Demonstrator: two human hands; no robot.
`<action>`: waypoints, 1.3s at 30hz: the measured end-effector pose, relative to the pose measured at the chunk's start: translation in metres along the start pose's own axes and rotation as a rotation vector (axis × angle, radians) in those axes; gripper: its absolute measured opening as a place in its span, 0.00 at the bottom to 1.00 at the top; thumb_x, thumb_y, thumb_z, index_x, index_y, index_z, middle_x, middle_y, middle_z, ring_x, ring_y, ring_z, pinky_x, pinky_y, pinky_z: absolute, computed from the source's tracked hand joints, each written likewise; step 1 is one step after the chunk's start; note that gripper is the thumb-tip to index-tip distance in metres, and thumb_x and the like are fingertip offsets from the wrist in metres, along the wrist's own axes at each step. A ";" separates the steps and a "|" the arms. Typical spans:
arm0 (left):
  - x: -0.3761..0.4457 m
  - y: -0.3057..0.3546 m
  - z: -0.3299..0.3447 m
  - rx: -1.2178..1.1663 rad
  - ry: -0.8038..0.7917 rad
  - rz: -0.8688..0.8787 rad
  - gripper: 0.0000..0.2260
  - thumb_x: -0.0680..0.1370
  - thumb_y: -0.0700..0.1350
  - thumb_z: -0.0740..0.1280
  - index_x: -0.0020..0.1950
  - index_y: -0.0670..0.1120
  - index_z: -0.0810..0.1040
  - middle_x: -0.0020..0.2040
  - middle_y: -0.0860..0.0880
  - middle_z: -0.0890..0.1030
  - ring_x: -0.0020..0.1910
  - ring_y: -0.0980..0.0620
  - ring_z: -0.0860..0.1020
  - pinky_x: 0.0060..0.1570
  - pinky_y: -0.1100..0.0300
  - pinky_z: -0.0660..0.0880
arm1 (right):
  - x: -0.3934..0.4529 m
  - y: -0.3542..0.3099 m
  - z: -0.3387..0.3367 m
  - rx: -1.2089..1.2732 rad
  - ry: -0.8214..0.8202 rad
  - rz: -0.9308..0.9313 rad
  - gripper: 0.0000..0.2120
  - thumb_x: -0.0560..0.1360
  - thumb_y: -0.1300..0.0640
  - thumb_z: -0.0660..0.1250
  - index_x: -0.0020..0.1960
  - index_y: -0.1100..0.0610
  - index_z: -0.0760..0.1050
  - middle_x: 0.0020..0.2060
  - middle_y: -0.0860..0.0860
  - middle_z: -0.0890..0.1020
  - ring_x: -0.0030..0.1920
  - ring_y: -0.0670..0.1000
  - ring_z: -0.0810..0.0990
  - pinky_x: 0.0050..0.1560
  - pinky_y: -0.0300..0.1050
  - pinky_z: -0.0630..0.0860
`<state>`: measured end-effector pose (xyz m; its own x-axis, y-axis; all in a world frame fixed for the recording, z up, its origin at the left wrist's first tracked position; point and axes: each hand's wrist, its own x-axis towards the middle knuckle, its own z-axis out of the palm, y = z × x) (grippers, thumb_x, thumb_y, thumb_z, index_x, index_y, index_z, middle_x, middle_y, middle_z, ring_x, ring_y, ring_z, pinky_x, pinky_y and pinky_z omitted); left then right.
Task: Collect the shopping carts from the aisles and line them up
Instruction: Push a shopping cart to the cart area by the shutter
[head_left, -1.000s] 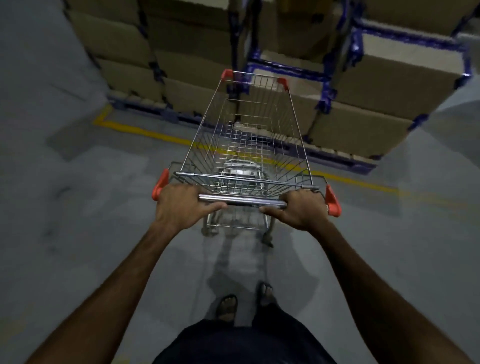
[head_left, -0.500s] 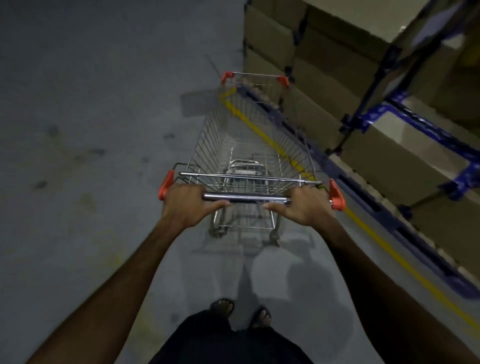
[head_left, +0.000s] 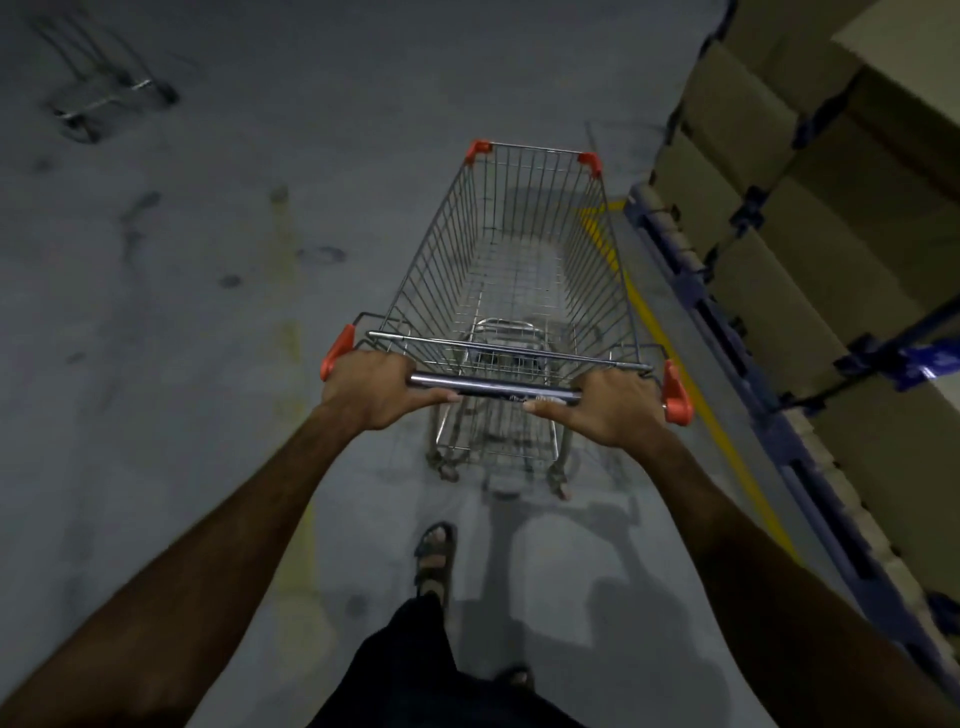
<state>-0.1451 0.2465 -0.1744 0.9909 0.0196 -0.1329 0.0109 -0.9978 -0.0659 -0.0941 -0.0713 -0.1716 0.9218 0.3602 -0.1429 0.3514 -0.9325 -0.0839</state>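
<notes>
We see a wire shopping cart standing upright on its wheels on the grey floor, its long metal basket empty and tapering away from us. Orange plastic caps mark its far corners and both ends of the dark handle bar at its near end, and a folded wire seat flap lies just behind that bar. Its right side runs near a yellow floor line. Well apart, at the upper left, we make out a second shopping cart, blurred and dim, standing alone on the floor; its details we cannot tell.
</notes>
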 end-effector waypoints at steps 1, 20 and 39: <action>0.009 -0.005 -0.001 0.000 -0.016 -0.005 0.42 0.68 0.88 0.46 0.43 0.54 0.82 0.38 0.54 0.82 0.45 0.52 0.83 0.70 0.46 0.65 | 0.012 -0.002 -0.002 -0.001 -0.004 -0.008 0.46 0.63 0.10 0.49 0.36 0.51 0.79 0.33 0.48 0.81 0.38 0.53 0.82 0.41 0.47 0.73; 0.258 -0.061 -0.040 -0.123 -0.275 0.089 0.46 0.56 0.92 0.43 0.33 0.51 0.73 0.51 0.48 0.86 0.57 0.45 0.82 0.75 0.31 0.59 | 0.240 0.027 -0.038 -0.098 0.056 0.020 0.43 0.63 0.10 0.46 0.30 0.49 0.70 0.28 0.46 0.76 0.34 0.51 0.76 0.39 0.46 0.70; 0.553 -0.093 -0.087 -0.126 -0.252 0.041 0.52 0.60 0.91 0.47 0.55 0.53 0.85 0.64 0.48 0.85 0.66 0.45 0.79 0.78 0.33 0.56 | 0.545 0.105 -0.086 0.013 -0.056 -0.019 0.47 0.59 0.08 0.45 0.35 0.50 0.75 0.31 0.46 0.78 0.36 0.49 0.79 0.48 0.52 0.80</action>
<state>0.4132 0.3446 -0.1556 0.9265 -0.0218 -0.3757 0.0034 -0.9978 0.0664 0.4598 0.0248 -0.1734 0.9042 0.3795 -0.1961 0.3665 -0.9250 -0.1000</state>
